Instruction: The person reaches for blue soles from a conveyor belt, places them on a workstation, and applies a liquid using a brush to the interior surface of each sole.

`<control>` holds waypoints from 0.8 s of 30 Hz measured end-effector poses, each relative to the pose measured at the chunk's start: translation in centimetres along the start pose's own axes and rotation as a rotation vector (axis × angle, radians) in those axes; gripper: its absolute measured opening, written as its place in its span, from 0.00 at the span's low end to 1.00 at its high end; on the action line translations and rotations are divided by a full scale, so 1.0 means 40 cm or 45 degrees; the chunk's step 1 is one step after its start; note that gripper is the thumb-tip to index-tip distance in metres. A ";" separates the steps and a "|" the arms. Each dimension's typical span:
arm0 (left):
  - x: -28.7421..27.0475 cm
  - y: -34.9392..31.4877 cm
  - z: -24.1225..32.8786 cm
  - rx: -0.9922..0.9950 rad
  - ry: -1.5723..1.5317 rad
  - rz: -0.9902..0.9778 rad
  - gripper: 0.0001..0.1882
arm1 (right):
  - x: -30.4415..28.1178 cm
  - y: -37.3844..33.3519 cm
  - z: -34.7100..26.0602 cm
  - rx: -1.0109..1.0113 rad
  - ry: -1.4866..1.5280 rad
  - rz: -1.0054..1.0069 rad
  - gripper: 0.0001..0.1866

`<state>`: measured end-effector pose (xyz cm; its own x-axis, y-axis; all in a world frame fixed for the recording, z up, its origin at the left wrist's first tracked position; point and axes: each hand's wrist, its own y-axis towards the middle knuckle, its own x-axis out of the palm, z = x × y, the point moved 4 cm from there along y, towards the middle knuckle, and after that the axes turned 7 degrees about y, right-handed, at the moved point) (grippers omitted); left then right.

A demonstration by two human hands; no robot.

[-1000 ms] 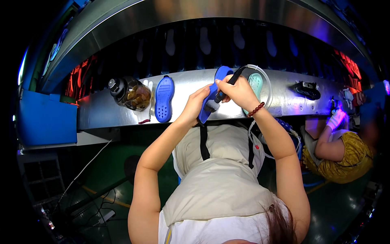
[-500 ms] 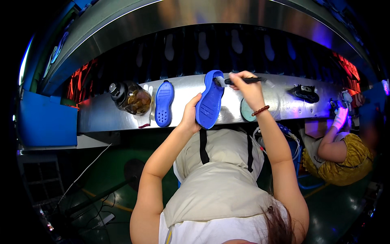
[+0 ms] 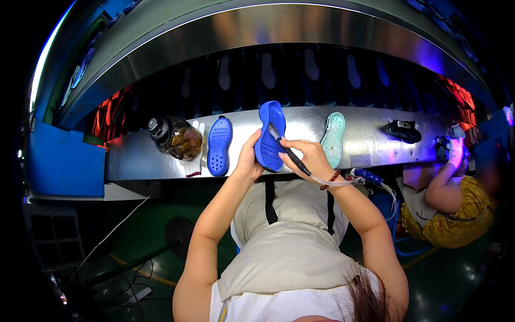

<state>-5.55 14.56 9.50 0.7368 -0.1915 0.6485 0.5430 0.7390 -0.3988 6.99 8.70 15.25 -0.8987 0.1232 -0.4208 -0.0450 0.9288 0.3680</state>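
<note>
My left hand point(image 3: 250, 156) grips a blue shoe sole point(image 3: 266, 154) by its left edge, holding it tilted with the hollow inner side facing me. In my right hand point(image 3: 308, 158) is a brush point(image 3: 294, 158) with a black handle, its bristle end resting inside the sole near the middle. A clear tube runs from the handle's lower end past my wrist. A second blue sole point(image 3: 219, 147) lies on the metal bench, left of my left hand. Beyond my right hand lies a pale green sole point(image 3: 333, 140).
A dark-lidded jar point(image 3: 179, 140) of brownish contents stands on the metal bench point(image 3: 129, 158) at left. A black object point(image 3: 403, 131) lies to the right. Behind runs a dark recess of hanging sole shapes point(image 3: 268, 71). At far right a co-worker's gloved hand point(image 3: 455, 153) works.
My right hand and the brush have moved down and left, from the sole's top end to its middle. The pale green sole, partly covered before, now shows whole.
</note>
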 end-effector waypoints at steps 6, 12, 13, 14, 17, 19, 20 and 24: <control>-0.013 -0.030 0.042 -0.101 -0.162 -0.055 0.24 | -0.124 -0.017 0.025 0.419 1.096 -0.075 0.11; -0.014 -0.091 0.114 0.018 -0.113 -0.396 0.27 | -0.228 -0.086 0.079 0.305 1.781 0.597 0.14; -0.012 -0.104 0.138 0.086 0.022 -0.397 0.29 | -0.238 -0.104 0.092 0.317 1.778 0.678 0.14; 0.018 -0.131 0.182 0.207 0.091 -0.459 0.30 | -0.244 -0.118 0.102 0.321 1.777 0.700 0.14; 0.063 -0.194 0.329 0.628 0.198 -0.325 0.30 | -0.245 -0.158 0.144 0.411 1.717 0.801 0.15; 0.122 -0.220 0.446 0.836 0.197 -0.333 0.29 | -0.238 -0.167 0.164 0.461 1.675 0.824 0.15; 0.155 -0.218 0.508 0.921 0.187 -0.417 0.29 | -0.233 -0.166 0.170 0.480 1.673 0.831 0.15; 0.126 -0.092 0.809 1.022 -0.055 -0.708 0.33 | -0.190 -0.139 0.176 0.554 1.749 0.765 0.14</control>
<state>-16.87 31.79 35.19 0.4341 -0.6337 0.6403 0.3612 0.7735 0.5208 17.14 5.06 10.57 -0.4434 0.3230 0.8361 0.3604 0.9184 -0.1636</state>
